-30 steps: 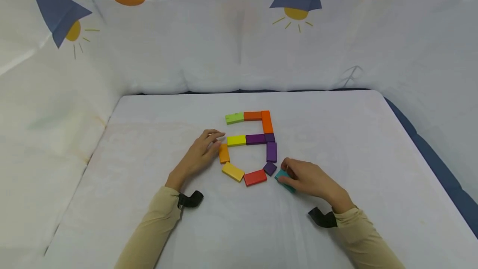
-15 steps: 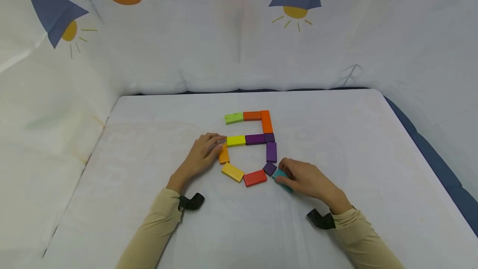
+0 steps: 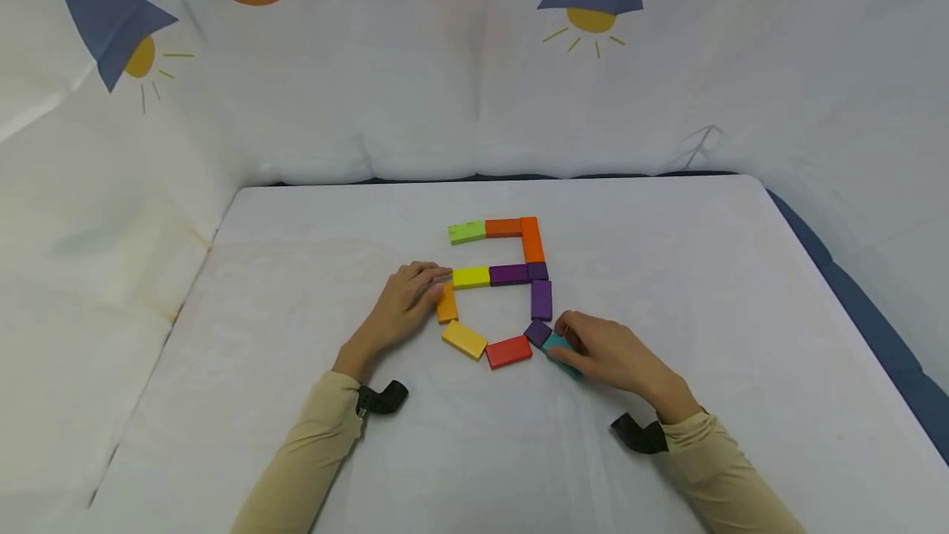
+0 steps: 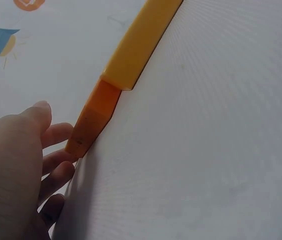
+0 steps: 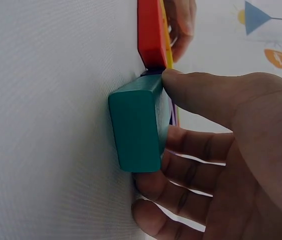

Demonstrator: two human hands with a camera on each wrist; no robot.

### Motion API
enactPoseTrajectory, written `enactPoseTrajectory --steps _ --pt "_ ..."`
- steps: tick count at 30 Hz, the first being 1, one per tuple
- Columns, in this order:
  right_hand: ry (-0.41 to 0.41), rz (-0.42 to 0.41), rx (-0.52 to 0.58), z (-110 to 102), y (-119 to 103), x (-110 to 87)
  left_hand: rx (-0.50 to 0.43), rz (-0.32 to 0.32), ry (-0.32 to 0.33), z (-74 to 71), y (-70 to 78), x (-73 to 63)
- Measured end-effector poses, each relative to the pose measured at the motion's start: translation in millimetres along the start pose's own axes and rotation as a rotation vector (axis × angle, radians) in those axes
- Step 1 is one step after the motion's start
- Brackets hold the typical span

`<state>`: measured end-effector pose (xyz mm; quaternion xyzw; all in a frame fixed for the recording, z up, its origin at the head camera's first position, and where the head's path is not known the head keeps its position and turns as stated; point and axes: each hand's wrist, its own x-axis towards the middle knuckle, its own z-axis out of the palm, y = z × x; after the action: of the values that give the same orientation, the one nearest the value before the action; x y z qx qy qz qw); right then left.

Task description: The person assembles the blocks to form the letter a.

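Observation:
My right hand (image 3: 611, 353) pinches a teal block (image 5: 136, 130) between thumb and fingers, low on the white table. One end of the teal block meets a small dark purple block (image 3: 538, 333) at the lower right of a block outline. On the outline's left side, my left hand (image 3: 400, 307) rests with loosely bent fingers against an orange block (image 3: 447, 305). Its fingertips touch that block's end in the left wrist view, and the index fingertip reaches a bright yellow block (image 3: 470, 278). A golden yellow block (image 3: 465, 339) and a red block (image 3: 509, 352) form the lower curve.
Farther back, the outline continues through a purple block (image 3: 508, 274), an upright orange block (image 3: 533, 239), a dark orange block (image 3: 503, 227) and a lime green block (image 3: 467, 232). A white cloth wall (image 3: 415, 89) with printed lamps stands behind the table (image 3: 311, 221).
My right hand has slid the teal block slightly left, up against the small purple block. My left hand's fingers have lowered slightly beside the orange and yellow blocks.

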<state>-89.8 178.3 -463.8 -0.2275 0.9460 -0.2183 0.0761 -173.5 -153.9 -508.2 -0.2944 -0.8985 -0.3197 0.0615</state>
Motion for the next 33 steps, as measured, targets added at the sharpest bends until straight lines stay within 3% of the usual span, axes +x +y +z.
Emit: enactPoseTrajectory --steps 33 --pt "0.005 -0.007 0.031 -2.5 -2.1 -1.3 -0.028 -0.039 -0.005 -1.2 1.6 -1.2"
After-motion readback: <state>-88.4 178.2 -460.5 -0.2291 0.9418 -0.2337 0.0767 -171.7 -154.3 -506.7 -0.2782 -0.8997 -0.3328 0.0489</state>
